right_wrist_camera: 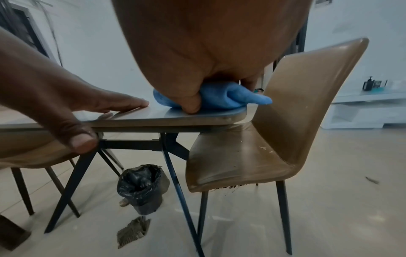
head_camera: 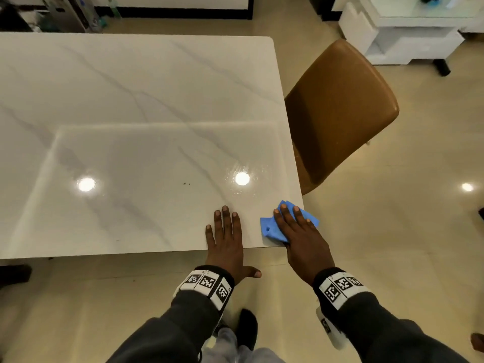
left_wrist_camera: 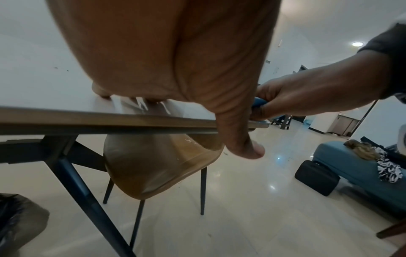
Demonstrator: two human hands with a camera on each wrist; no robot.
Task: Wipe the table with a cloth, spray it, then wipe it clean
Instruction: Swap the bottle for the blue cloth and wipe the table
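The white marble-look table [head_camera: 131,100] fills the left of the head view. A crumpled blue cloth [head_camera: 269,226] lies on its near right corner. My right hand [head_camera: 296,226] lies over the cloth with the fingers spread across it. In the right wrist view the thumb curls round the bunched cloth [right_wrist_camera: 230,97] and presses it to the tabletop. My left hand [head_camera: 225,229] rests flat on the table just left of the cloth, fingers straight, with the thumb [left_wrist_camera: 241,139] hanging over the near edge. A few dark specks [head_camera: 186,183] sit on the glossy surface.
A brown chair [head_camera: 340,108] stands tucked against the table's right side, crumbs on its seat [right_wrist_camera: 263,147]. Under the table are black legs and a bin with a black liner [right_wrist_camera: 140,187]. A scrap of rag [right_wrist_camera: 131,231] lies on the floor.
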